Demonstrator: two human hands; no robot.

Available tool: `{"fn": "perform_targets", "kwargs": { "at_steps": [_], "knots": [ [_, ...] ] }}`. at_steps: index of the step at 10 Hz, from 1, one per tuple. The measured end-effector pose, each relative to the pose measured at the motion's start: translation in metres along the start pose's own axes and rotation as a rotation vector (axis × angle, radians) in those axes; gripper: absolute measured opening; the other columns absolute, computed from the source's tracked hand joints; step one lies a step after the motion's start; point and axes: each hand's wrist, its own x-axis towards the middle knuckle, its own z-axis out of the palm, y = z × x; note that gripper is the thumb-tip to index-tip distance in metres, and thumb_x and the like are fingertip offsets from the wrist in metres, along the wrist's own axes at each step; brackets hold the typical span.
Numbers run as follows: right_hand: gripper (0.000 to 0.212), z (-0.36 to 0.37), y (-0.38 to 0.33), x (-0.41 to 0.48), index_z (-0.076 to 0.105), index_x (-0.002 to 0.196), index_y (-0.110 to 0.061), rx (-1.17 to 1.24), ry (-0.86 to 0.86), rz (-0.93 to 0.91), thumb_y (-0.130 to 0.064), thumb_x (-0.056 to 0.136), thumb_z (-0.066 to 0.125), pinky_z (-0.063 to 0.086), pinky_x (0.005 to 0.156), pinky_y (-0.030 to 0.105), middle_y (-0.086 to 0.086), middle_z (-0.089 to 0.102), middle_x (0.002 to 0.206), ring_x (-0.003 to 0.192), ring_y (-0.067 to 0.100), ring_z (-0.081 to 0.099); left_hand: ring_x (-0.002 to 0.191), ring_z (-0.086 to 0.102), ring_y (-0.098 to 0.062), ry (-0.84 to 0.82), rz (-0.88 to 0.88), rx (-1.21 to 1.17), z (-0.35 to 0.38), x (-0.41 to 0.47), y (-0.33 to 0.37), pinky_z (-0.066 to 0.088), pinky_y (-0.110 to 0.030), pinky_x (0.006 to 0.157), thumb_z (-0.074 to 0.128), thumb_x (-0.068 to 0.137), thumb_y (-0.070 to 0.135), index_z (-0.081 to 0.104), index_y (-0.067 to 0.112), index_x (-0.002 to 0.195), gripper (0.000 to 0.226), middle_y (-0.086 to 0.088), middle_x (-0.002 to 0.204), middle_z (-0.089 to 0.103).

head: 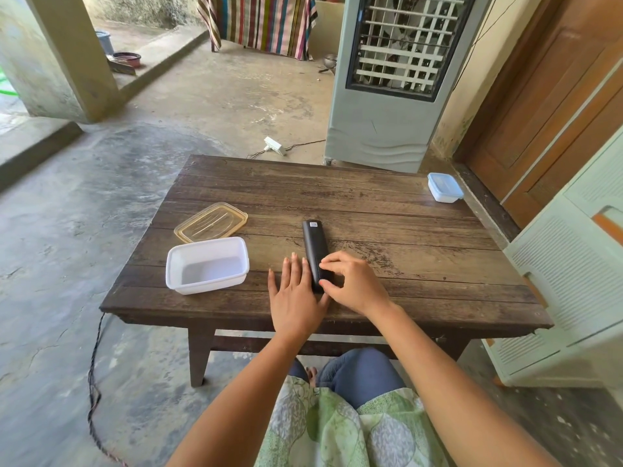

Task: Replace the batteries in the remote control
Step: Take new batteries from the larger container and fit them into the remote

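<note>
On one table [404,227], one remote [313,242], one open tub [209,285], left hand [296,299] flat, right hand [355,284] seemingly pinching remote

Light: bright, even daylight came from the open side at upper left. Shadows: soft, darkest under the worktop [371,197], faint beside the white tub [207,264]. Focus: remote [315,244] and wood grain were crisp at centre. Edges: wide-angle bowing bent the door [539,112] and cabinet [573,264]; floor [50,365] smeared at lower left.
</note>
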Motion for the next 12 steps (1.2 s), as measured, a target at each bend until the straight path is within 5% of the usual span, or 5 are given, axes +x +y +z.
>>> {"fn": "perform_targets", "kwargs": {
  "at_steps": [2, 5, 7, 10, 12],
  "knots": [
    [0.033, 0.004, 0.002, 0.006, 0.069, 0.107, -0.006, 0.165, 0.015, 0.111, -0.014, 0.076, 0.075, 0.054, 0.089, 0.029, 0.005, 0.065, 0.111, 0.098, 0.015, 0.063, 0.145, -0.005, -0.016, 0.019, 0.002, -0.012, 0.000, -0.001, 0.000, -0.005, -0.044, 0.116, 0.025, 0.089, 0.063, 0.008, 0.016, 0.148, 0.078, -0.003, 0.158, 0.001],
    [0.045, 0.000, 0.002, 0.014, 0.068, 0.097, -0.004, 0.650, 0.059, 0.594, -0.001, 0.055, 0.086, 0.052, 0.076, 0.024, 0.003, 0.066, 0.090, 0.086, 0.015, 0.062, 0.145, -0.001, -0.017, 0.050, 0.007, -0.036, 0.001, -0.001, -0.001, -0.004, -0.044, 0.116, 0.030, 0.087, 0.064, 0.013, 0.015, 0.148, 0.079, -0.003, 0.157, 0.006],
    [0.032, 0.004, 0.003, 0.019, 0.063, 0.066, -0.012, 0.625, 0.085, 0.714, -0.003, 0.049, 0.088, 0.053, 0.075, 0.030, 0.001, 0.064, 0.072, 0.076, 0.014, 0.060, 0.145, -0.002, -0.017, 0.047, 0.008, -0.044, 0.000, -0.001, 0.000, -0.004, -0.044, 0.116, 0.029, 0.087, 0.064, 0.013, 0.016, 0.148, 0.079, -0.004, 0.157, 0.006],
    [0.020, -0.001, 0.005, 0.025, 0.062, 0.063, -0.009, 0.764, -0.038, 0.754, -0.006, 0.067, 0.081, 0.052, 0.076, 0.025, 0.004, 0.064, 0.071, 0.076, 0.016, 0.060, 0.145, -0.001, -0.017, 0.054, 0.012, -0.045, 0.000, -0.001, 0.000, -0.004, -0.045, 0.116, 0.029, 0.088, 0.064, 0.013, 0.016, 0.148, 0.079, -0.004, 0.157, 0.006],
    [0.025, 0.002, 0.001, 0.032, 0.060, 0.056, -0.011, 0.653, 0.025, 0.842, 0.000, 0.061, 0.082, 0.055, 0.087, 0.040, 0.006, 0.064, 0.067, 0.078, 0.022, 0.061, 0.145, -0.002, -0.017, 0.038, 0.006, -0.047, 0.000, -0.001, -0.001, -0.004, -0.044, 0.117, 0.031, 0.088, 0.064, 0.014, 0.017, 0.148, 0.078, -0.004, 0.157, 0.005]
  ]
}}
